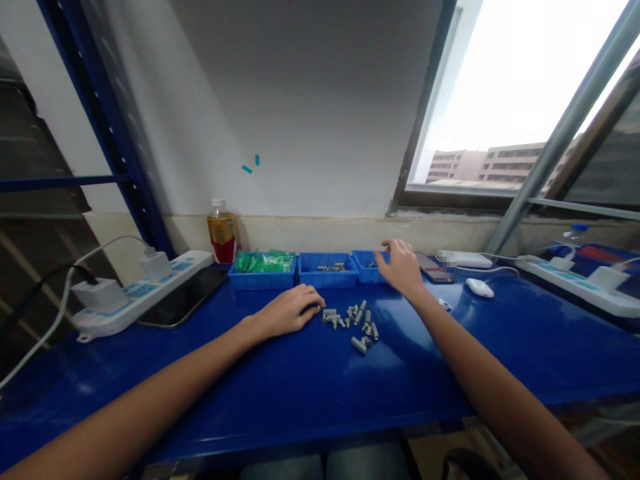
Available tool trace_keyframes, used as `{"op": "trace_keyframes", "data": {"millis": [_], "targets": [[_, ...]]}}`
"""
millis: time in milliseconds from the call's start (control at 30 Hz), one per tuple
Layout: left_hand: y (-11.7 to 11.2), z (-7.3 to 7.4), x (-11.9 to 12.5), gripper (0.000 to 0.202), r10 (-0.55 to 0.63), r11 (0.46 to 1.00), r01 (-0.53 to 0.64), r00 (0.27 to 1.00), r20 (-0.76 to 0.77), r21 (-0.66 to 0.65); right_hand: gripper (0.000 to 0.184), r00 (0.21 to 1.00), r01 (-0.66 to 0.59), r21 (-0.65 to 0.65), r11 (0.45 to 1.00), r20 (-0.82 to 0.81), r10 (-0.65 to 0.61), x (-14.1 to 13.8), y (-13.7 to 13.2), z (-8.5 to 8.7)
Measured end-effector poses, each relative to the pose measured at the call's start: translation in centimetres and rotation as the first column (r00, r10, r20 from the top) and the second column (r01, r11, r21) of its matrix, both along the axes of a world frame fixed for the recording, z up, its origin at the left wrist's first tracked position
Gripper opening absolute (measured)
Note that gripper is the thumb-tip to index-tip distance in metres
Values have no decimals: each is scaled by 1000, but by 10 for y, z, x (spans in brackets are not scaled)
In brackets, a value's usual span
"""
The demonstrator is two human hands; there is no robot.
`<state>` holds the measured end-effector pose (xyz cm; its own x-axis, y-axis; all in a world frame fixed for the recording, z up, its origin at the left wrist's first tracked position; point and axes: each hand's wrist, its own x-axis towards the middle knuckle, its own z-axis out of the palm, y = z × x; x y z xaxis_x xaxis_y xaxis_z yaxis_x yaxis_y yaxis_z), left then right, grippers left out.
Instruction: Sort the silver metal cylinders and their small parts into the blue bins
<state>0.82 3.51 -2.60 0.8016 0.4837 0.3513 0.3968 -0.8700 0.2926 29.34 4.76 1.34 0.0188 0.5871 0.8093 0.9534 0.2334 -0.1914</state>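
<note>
My left hand rests on the blue table with its fingers curled, at the left edge of a loose pile of small grey metal fittings. Something tiny and grey shows at its fingertips, too small to name. My right hand hovers at the right blue bin, thumb and fingers apart, with nothing visible in it. That bin holds a few small pieces, partly covered by the hand. Grey metal parts lie in the middle blue bin. Green plastic packets fill the left blue bin.
Left of the bins are a drink bottle, a dark phone and a power strip. On the right lie another phone, a white earbud case and a second power strip with cables.
</note>
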Motion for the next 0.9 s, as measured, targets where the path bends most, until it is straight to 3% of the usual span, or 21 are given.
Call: {"op": "trace_keyframes", "data": {"millis": [100,200,300,400,533,700,900], "targets": [[2,-6,2,20,64,998,-62,994,86,-25,15,988,-132,-68,989,66,136,-19,-1,1],[4,-8,2,19,185,976,-148,950,252,-157,13,913,-382,-125,916,98,395,-57,-12,-4],[2,-5,1,24,291,891,-136,904,315,-433,15,827,-515,-163,842,164,537,-86,-30,-16],[-2,0,0,27,233,819,-38,934,271,-572,19,751,-590,-236,772,189,632,-94,-45,-26],[-3,2,-1,35,207,750,35,936,284,-661,26,719,-627,-275,729,157,677,-88,-50,-28],[2,-4,-4,51,234,667,143,892,387,-732,11,685,-630,-323,706,196,701,-88,-46,-28],[2,-6,-6,50,213,655,186,884,416,-732,11,694,-602,-344,721,222,685,-90,-44,-33]]}}
